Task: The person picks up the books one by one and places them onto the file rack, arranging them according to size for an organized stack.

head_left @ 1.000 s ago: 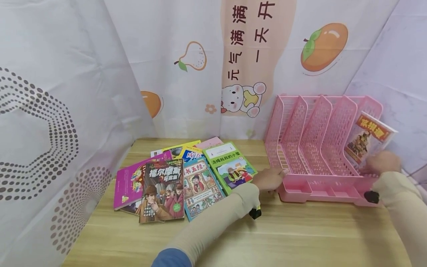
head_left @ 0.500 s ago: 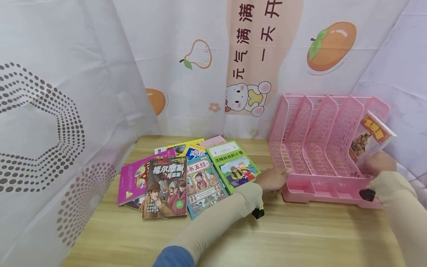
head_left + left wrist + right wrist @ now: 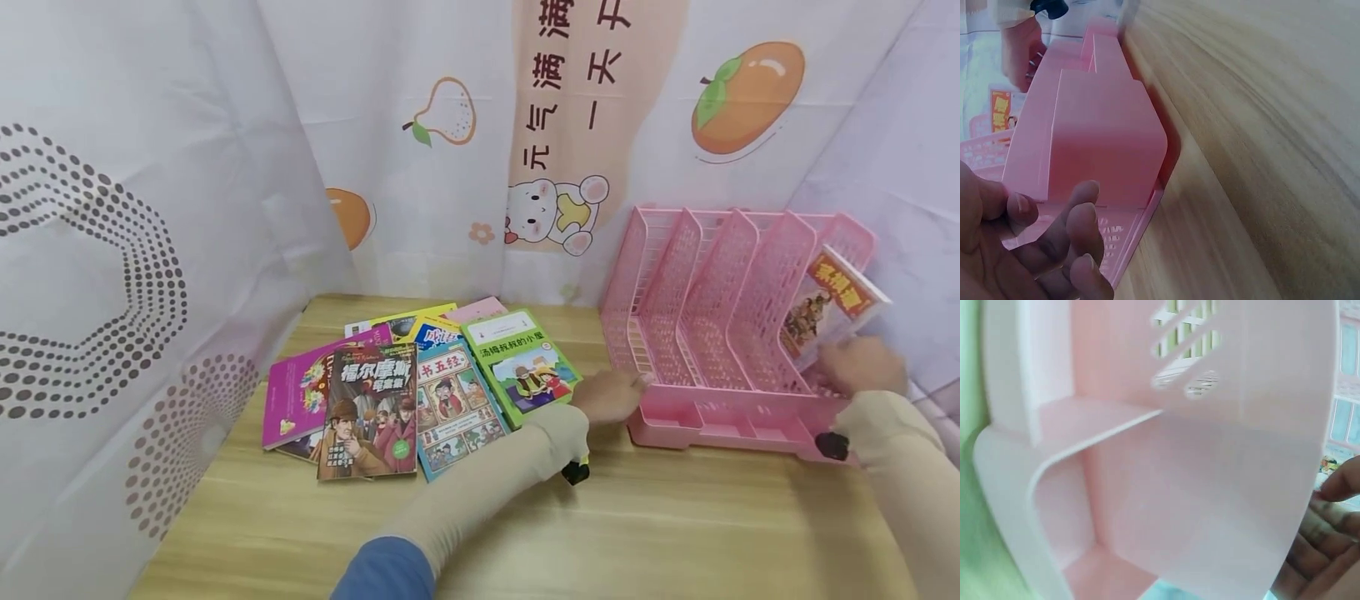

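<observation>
In the head view a pink slotted book rack (image 3: 723,417) stands on the right of the table. My left hand (image 3: 611,396) is at its front left corner. In the left wrist view its fingers (image 3: 1082,228) are loosely bent beside the rack's outer side, and the thumb lies by the front panel's end. A comic-style book (image 3: 817,312) leans tilted in the rightmost slot. My right hand (image 3: 866,367), blurred, is at the book's lower edge, where thumb and fingers seem to pinch it. The right wrist view shows that hand (image 3: 1325,534) partly behind the rack's pale pink wall.
Several books overlap on the left of the table, among them a dark-covered book (image 3: 367,412), a blue book (image 3: 457,408), a green book (image 3: 521,362) and a magenta book (image 3: 296,400). Printed cloth (image 3: 450,200) hangs behind and at both sides.
The head view has shifted slightly. Both hands keep their places at the rack, and the tilted book has hardly moved.
</observation>
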{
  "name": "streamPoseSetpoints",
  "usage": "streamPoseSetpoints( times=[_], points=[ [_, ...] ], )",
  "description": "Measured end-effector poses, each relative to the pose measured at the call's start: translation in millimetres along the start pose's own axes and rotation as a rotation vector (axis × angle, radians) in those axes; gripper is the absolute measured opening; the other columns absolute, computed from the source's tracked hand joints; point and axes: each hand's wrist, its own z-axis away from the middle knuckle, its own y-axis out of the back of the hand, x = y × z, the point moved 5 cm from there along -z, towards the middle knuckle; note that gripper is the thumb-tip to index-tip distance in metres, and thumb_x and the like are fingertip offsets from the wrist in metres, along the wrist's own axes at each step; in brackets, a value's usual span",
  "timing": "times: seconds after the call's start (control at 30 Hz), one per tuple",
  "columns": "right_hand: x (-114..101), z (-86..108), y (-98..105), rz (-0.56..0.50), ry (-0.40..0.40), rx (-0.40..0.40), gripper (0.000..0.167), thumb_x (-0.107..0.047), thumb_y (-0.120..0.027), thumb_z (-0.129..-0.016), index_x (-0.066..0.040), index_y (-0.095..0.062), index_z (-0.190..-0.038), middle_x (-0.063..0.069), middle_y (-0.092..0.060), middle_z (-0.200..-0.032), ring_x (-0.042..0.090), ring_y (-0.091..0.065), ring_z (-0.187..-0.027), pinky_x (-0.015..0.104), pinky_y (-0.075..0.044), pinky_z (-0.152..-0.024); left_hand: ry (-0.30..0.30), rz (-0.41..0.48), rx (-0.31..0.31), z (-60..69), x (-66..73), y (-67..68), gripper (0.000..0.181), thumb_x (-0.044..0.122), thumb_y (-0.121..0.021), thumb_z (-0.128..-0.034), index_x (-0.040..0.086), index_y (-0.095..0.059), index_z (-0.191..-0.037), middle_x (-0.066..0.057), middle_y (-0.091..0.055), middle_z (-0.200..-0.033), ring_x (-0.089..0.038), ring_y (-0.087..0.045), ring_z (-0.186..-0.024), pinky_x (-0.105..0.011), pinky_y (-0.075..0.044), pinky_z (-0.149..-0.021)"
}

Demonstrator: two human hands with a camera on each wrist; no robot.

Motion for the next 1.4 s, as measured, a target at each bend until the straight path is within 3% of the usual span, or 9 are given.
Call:
streamPoseSetpoints(
  times=[0.07,0.17,0.23,0.4,0.63,0.83,1.1,1.27,1.4],
  points=[
    [-8,7.2,3,0.028,0.022,0.036,0.052,-0.037,-0.039,-0.101,-0.002,-0.057,-0.067,0.017,-0.06,-0.062,0.034,-0.056,-0.057,0.038,-0.039,-0.048,-0.016,-0.016,0.021,-0.9,-0.3,2.5,0.049,0.056,-0.034,-0.1093,0.025,-0.07,-0.121,0.007,-0.071,-0.104,-0.01,-0.066,-0.093,-0.033,-0.052,-0.076],
    [-16,16.9,4,0.048,0.056,0.079,0.05,-0.039,-0.039,-0.101,-0.006,-0.053,-0.067,0.009,-0.056,-0.058,0.03,-0.051,-0.055,0.039,-0.036,-0.049,-0.077,-0.058,0.074,-2.2,-0.3,9.6,0.041,0.05,-0.047,-0.108,0.019,-0.068,-0.09,0.007,-0.061,-0.073,-0.008,-0.056,-0.062,-0.026,-0.046,-0.056],
    [-19,21.9,4,0.044,0.089,0.123,0.049,-0.039,-0.042,-0.101,0.0,-0.058,-0.075,0.019,-0.06,-0.067,0.039,-0.053,-0.063,0.047,-0.038,-0.058,-0.132,-0.082,0.12,-3.5,-0.2,15.1,0.037,0.048,-0.055,-0.1058,0.018,-0.063,-0.084,0.007,-0.057,-0.069,-0.007,-0.052,-0.057,-0.025,-0.043,-0.052],
    [-19,30.1,5,0.014,0.179,0.235,0.058,-0.042,-0.05,-0.1,0.013,-0.059,-0.115,0.044,-0.053,-0.116,0.061,-0.044,-0.104,0.066,-0.027,-0.09,-0.228,-0.092,0.19,-5.9,-1.1,24.7,0.038,0.053,-0.059,-0.1023,0.016,-0.06,-0.115,0.006,-0.057,-0.1,-0.007,-0.055,-0.08,-0.022,-0.046,-0.066],
    [-25,37.5,2,-0.054,0.244,0.214,0.074,-0.044,-0.058,-0.1,0.006,-0.037,-0.15,0.047,-0.028,-0.146,0.065,-0.02,-0.136,0.075,-0.009,-0.108,-0.265,-0.052,0.183,-4.5,-3.4,28.5,0.041,0.053,-0.052,-0.1045,0.021,-0.06,-0.128,0.006,-0.057,-0.123,-0.008,-0.056,-0.105,-0.026,-0.05,-0.085],
    [-31,47.9,8,-0.06,0.218,0.226,0.072,-0.049,-0.059,-0.099,0.002,-0.04,-0.147,0.051,-0.029,-0.133,0.069,-0.026,-0.118,0.074,-0.022,-0.089,-0.274,-0.194,0.166,0.2,0.8,26.9,0.061,0.06,-0.044,-0.1046,0.022,-0.047,-0.152,-0.004,-0.041,-0.157,-0.019,-0.047,-0.137,-0.038,-0.047,-0.106],
    [-50,56.7,-3,-0.07,0.389,0.147,0.065,-0.04,-0.064,-0.099,0.007,-0.046,-0.14,0.045,-0.035,-0.141,0.068,-0.028,-0.126,0.079,-0.017,-0.102,-0.333,-0.35,0.194,1.7,1.0,26.6,0.066,0.061,-0.04,-0.1049,0.013,-0.046,-0.15,-0.007,-0.047,-0.151,-0.02,-0.051,-0.13,-0.036,-0.048,-0.103],
    [-67,59.0,-9,-0.083,0.409,0.054,0.07,-0.042,-0.064,-0.099,0.001,-0.041,-0.149,0.042,-0.025,-0.152,0.068,-0.022,-0.133,0.081,-0.011,-0.104,-0.313,-0.35,0.18,5.1,-7.6,32.7,0.076,0.065,-0.036,-0.1041,0.012,-0.037,-0.158,-0.01,-0.046,-0.154,-0.026,-0.049,-0.136,-0.042,-0.046,-0.106],
    [-80,59.9,-10,-0.08,0.438,0.041,0.072,-0.043,-0.066,-0.098,-0.003,-0.039,-0.152,0.038,-0.024,-0.155,0.066,-0.021,-0.136,0.082,-0.012,-0.104,-0.276,-0.371,0.189,5.7,-17.9,38.4,0.075,0.067,-0.036,-0.103,0.012,-0.044,-0.154,-0.01,-0.049,-0.151,-0.026,-0.048,-0.136,-0.044,-0.043,-0.109]
  ],
)
